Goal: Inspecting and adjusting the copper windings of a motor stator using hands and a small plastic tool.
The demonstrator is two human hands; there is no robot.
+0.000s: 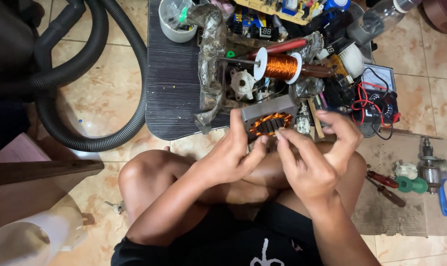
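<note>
Holding a grey motor stator (269,118) with copper windings above the lap, the left hand (232,155) clasps its near-left edge while the right hand (318,156) pinches at the winding with fingertips, both grips closed on the part. Judged risk: thin copper wire could kink or lose its enamel under the fingernails, and the stator could slip onto the tiled floor (105,83) (nothing supports it below). Behind it, on the dark low worktop (174,83), sit a white-flanged spool of copper wire (280,66), crumpled clear plastic wrap (211,54), a white cup (176,30) and a yellow-edged circuit board (273,9); labels too small to tell.
</note>
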